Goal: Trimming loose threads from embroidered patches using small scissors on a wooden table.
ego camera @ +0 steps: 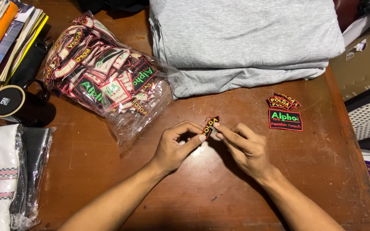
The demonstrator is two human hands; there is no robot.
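grey folded cloth (245,38), black mug (16,105), books (5,38)

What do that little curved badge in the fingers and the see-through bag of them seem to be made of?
The badge, pinched by both hands, looks like embroidered cloth: matte black with raised bright stitching and red edging. The bag looks like thin clear plastic, glossy and crinkled.

Head view: warm indoor light from above, moderate brightness, sharp centre.

A bright sheen sits on the brown table (219,179) just below the left hand (177,146) and right hand (244,147); both hands throw short soft shadows under the palms. Small specular glints on the clear plastic bag (108,77) of patches. The grey folded cloth (240,38) is evenly lit, not blown out. Upper corners and the left edge fall darker. The black mug (16,102) loses detail in shadow. Mild wide-angle stretch at the frame edges; no motion blur on fingers.
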